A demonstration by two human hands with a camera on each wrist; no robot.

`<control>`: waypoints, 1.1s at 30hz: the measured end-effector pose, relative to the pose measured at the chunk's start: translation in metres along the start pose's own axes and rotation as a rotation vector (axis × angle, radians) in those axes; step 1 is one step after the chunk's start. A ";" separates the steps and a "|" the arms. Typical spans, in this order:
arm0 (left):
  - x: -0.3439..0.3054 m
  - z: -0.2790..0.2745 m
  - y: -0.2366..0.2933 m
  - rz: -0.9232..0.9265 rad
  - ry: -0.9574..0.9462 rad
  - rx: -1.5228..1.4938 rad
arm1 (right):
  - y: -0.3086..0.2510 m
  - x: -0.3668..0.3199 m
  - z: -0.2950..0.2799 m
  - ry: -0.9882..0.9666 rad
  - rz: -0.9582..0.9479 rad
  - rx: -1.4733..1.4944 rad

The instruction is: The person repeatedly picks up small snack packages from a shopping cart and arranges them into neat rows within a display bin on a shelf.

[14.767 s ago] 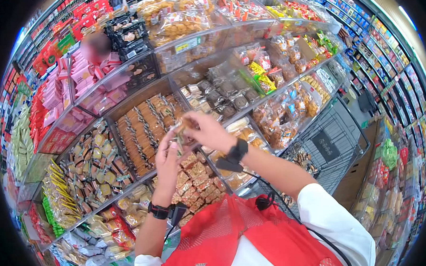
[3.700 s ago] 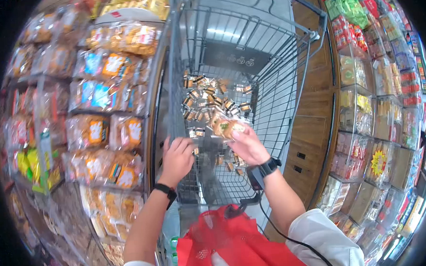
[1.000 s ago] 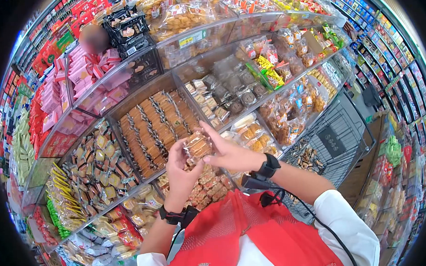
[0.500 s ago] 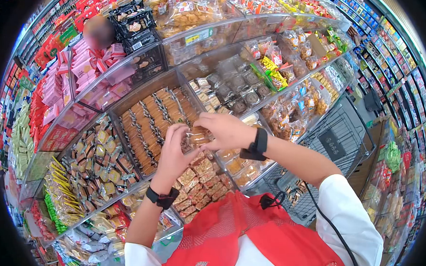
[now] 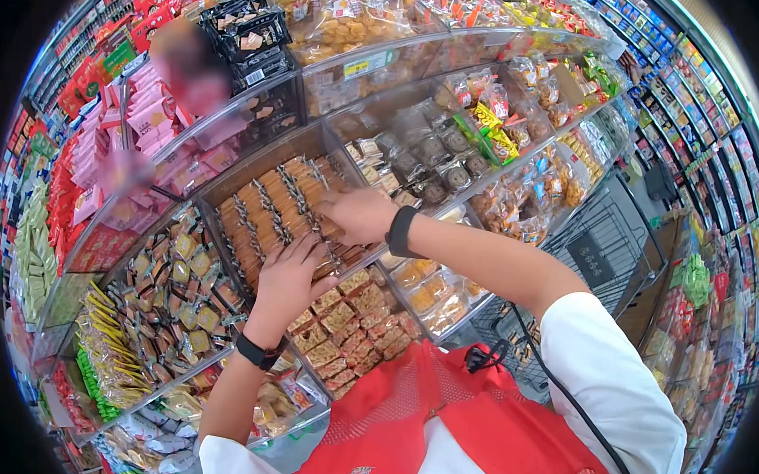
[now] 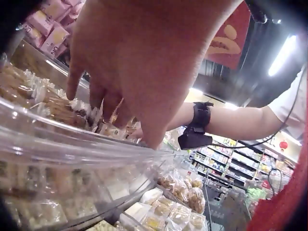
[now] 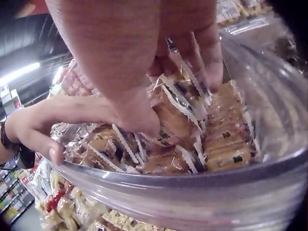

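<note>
Head view from above, facing forward-down, wrist views close, sharing wrapped snacks [image 7: 227, 131]

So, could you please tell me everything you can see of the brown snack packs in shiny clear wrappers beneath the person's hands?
The brown snack packs in shiny clear wrappers lie tightly in rows, filling a compartment with clear plastic-looking walls. Their wrappers have pale, crimped edges, and some carry small dark clover-like marks. Dark bands run between the rows. The right hand appears to grip packs between thumb and fingers, while the left hand reaches over others near the front wall.
</note>
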State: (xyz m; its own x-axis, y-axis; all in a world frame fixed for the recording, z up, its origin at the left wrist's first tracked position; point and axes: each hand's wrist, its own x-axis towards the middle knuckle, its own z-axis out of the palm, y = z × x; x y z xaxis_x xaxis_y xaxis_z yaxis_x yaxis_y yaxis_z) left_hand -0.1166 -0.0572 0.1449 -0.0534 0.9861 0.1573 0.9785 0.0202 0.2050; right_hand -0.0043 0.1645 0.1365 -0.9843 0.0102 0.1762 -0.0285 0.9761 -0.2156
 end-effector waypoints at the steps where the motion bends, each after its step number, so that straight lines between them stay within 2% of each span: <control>1: -0.002 -0.001 -0.003 0.000 -0.006 -0.005 | 0.000 0.002 0.005 -0.013 0.013 0.030; 3: -0.005 -0.002 -0.007 -0.002 -0.013 -0.017 | 0.002 0.004 0.012 -0.042 0.037 0.085; 6: -0.005 -0.006 -0.010 0.007 -0.008 -0.036 | 0.000 0.004 0.023 -0.009 0.002 0.072; 9: 0.006 -0.007 -0.010 -0.004 0.000 -0.068 | -0.005 0.009 0.016 -0.068 0.020 0.004; 12: 0.028 0.002 0.000 -0.106 0.150 -0.153 | -0.001 0.000 0.024 0.069 -0.045 -0.096; 15: 0.050 0.019 -0.003 -0.207 0.172 -0.167 | -0.010 -0.006 0.007 -0.088 0.235 0.106; 18: 0.064 0.025 -0.011 -0.237 0.104 -0.225 | 0.004 -0.008 0.023 -0.049 0.223 0.324; 21: 0.069 0.022 -0.012 -0.272 0.036 -0.240 | 0.011 -0.015 0.040 0.080 0.307 0.392; 24: 0.072 0.011 0.005 -0.318 0.033 -0.179 | 0.012 0.003 0.040 -0.169 0.473 0.394; 25: 0.073 0.015 0.006 -0.278 0.111 -0.127 | 0.002 0.001 0.039 0.009 0.521 0.427; 27: 0.075 0.028 0.004 -0.179 0.264 -0.031 | -0.004 0.003 0.046 0.037 0.515 0.459; 30: 0.072 0.032 0.011 -0.129 0.130 -0.192 | 0.014 0.007 0.066 0.043 0.518 0.531; 31: 0.073 0.031 0.014 -0.122 0.136 -0.187 | 0.018 0.005 0.065 0.033 0.503 0.641; 32: 0.073 0.030 0.018 -0.108 0.135 -0.186 | 0.013 -0.006 0.041 -0.040 0.503 0.637; 33: 0.072 0.029 0.018 -0.180 0.071 -0.165 | 0.015 -0.009 0.051 0.072 0.498 0.680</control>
State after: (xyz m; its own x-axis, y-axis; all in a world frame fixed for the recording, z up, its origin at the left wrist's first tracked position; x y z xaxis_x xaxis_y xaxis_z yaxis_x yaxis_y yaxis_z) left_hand -0.0965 0.0188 0.1320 -0.2432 0.9548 0.1707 0.9068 0.1613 0.3895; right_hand -0.0045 0.1676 0.0832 -0.8969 0.4406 -0.0370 0.2845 0.5110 -0.8111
